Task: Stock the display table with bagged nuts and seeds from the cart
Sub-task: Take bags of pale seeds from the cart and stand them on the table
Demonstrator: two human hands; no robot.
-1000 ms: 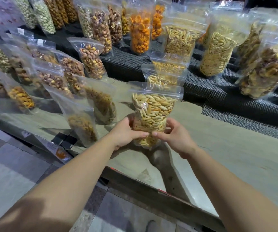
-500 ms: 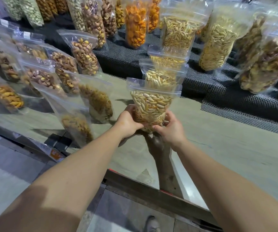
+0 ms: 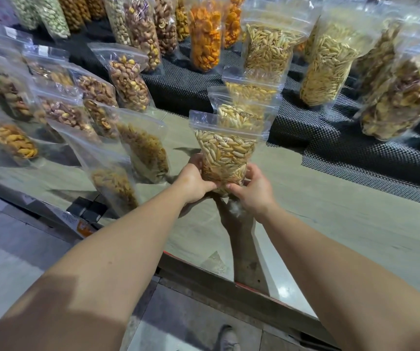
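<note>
Bagged pale seeds in a clear stand-up zip pouch (image 3: 225, 153) sit upright between both hands over the grey-beige display table (image 3: 330, 219), near its front edge. From the head camera, the left hand (image 3: 195, 179) wraps the pouch's lower left side, fingers curled behind it and thumb across the front near the bottom. The right hand (image 3: 250, 190) clasps the lower right corner, thumb pressed to the front and fingers around the far side, so both hands are closed on this one pouch. Whether its base touches the tabletop cannot be told, since the hands cover it. The transparent top strip of the pouch is empty and stands straight up.

Just behind it, two more clear pouches of similar pale seeds (image 3: 241, 115) stand in a row running away from the camera toward a black mesh mat (image 3: 355, 148) that covers a raised back tier. On that mat stand taller pouches of slender tan seeds (image 3: 267, 51) and a pouch of bright orange pieces (image 3: 205, 39). To the left of the held pouch, a leaning clear pouch of golden-brown curled snacks (image 3: 143, 150) rests on the table, with rows of pouches of brown mixed nuts (image 3: 128, 82) beyond it. At the bottom edge, a grey shoe (image 3: 227, 338) shows on the tiled floor (image 3: 6, 254).
</note>
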